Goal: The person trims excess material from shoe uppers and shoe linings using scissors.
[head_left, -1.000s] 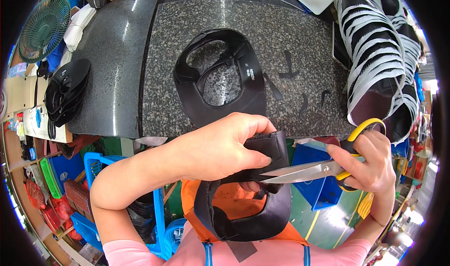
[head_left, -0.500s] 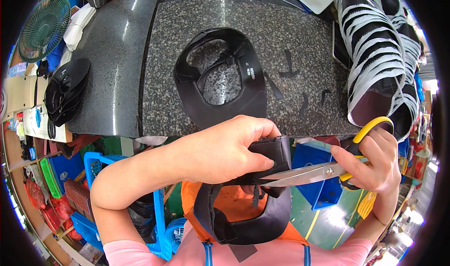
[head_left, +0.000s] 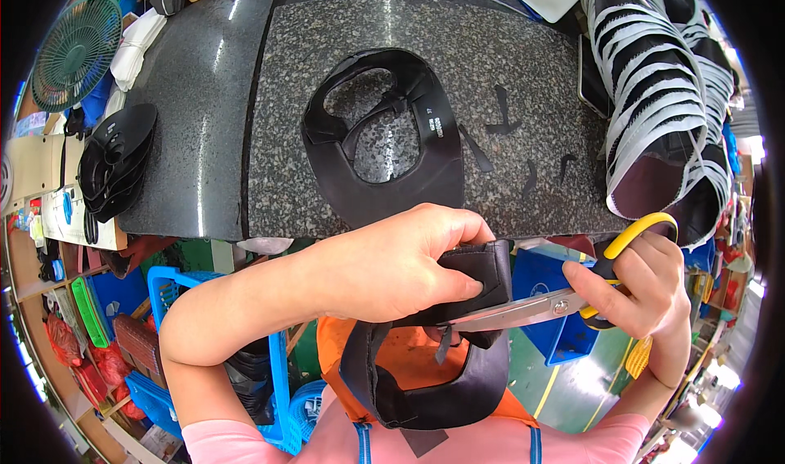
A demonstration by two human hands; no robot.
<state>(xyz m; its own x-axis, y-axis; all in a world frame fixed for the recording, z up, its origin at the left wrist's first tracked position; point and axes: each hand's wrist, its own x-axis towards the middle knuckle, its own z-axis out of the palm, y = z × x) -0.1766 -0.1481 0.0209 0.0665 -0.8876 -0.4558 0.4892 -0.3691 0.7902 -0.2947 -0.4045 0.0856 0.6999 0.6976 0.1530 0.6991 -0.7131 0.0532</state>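
My left hand (head_left: 409, 264) pinches a folded black leather shoe upper (head_left: 462, 398) between thumb and fingers, just off the table's front edge. The upper hangs as an open loop over an orange cloth at my lap. In my right hand (head_left: 646, 288) is a pair of scissors (head_left: 527, 310) with yellow and black handles. Their blades lie nearly together, tips beneath my left thumb at the upper's edge. By the tips dangles a narrow black strip (head_left: 444, 345). Another black upper (head_left: 437, 182) lies flat on the speckled stone tabletop (head_left: 302, 35), beyond my left hand.
Thin black offcuts (head_left: 504, 112) lie right of the flat upper. A tall stack of white-edged black pieces (head_left: 654, 104) stands at the right. More black uppers (head_left: 118, 153) are piled at the left, near a green fan (head_left: 78, 51). Below are a blue basket (head_left: 278, 382) and a blue bin (head_left: 572, 341).
My right hand has moved slightly left, and the scissor blades have come together at the upper's edge. The dangling strip has shifted a little. My left hand keeps nearly the same place.
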